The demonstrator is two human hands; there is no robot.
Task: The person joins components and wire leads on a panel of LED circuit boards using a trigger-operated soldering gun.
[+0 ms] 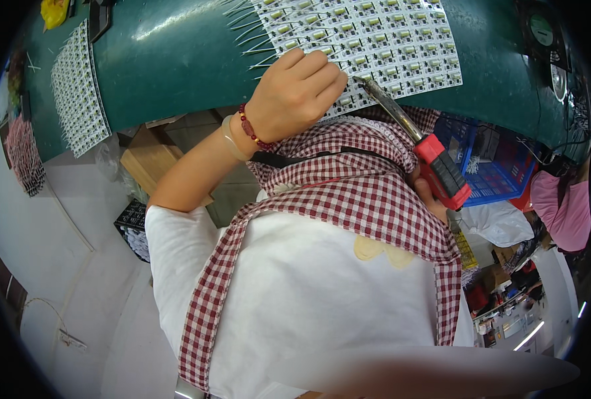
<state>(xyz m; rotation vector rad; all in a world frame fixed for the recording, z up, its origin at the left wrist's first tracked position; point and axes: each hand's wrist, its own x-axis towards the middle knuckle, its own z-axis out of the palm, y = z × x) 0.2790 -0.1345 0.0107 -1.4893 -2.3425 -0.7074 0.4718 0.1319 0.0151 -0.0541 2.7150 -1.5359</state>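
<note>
We press our left hand [295, 93] down flat, fingers held together, on the near edge of a white sheet of small circuit boards [368, 40] that lies on the green table [176, 53]; thin wire legs stick out of the sheet just left of our fingertips. Our right hand [425, 193] is mostly hidden behind our checked apron [349, 199], wrapped around the red and black handle of a pair of cutters [435, 166], whose metal tip touches the sheet just right of our left hand. A second sheet of boards [76, 86] lies well off to the left of that hand.
</note>
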